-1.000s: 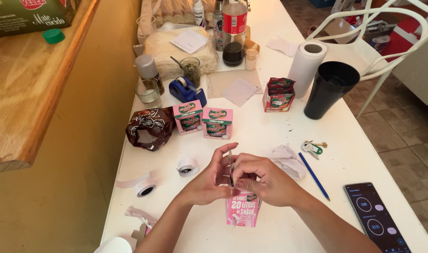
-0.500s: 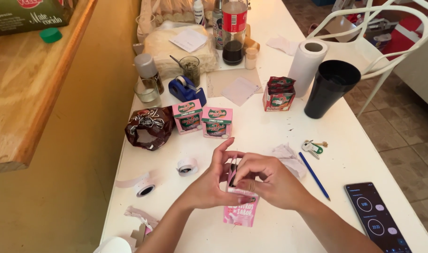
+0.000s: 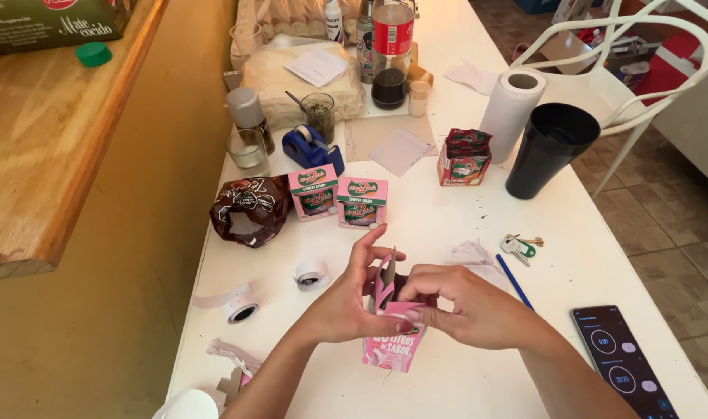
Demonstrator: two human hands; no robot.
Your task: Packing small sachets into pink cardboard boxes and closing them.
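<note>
**Both hands at the open top of a pink carton**

Low in the middle of the frame, a small pink carton (image 3: 395, 341) stands on the white table (image 3: 447, 225), its top flaps open. The left hand (image 3: 346, 302) grips the carton's left side near the top, with the fingers (image 3: 367, 247) raised and spread above the flaps. The right hand (image 3: 466, 306) comes in from the right, its fingers curled and pinched on the top edge of the carton, thumb and fingertips pressed to a pink flap. One flap stands upright between the two hands. Whether anything is inside the carton cannot be told.

Left of the hands lie two small rolls of white tape (image 3: 312, 274), one nearer the table's left edge with a loose strip. Above them, toward the middle left of the frame, sits a crumpled brown bag (image 3: 249, 209), and just right of it two small pink and green boxes (image 3: 340, 195) stand side by side. A blue tape dispenser (image 3: 311, 147) is further up. In the upper right of the table are a red and green packet (image 3: 462, 157), a roll of paper towel (image 3: 511, 105) and a tall black cup (image 3: 548, 147), the cup just beside the roll. Right of the hands lie a bunch of keys (image 3: 519, 247) and a blue pen (image 3: 514, 282); a phone (image 3: 624, 363) with a lit screen lies at the lower right corner.
</note>
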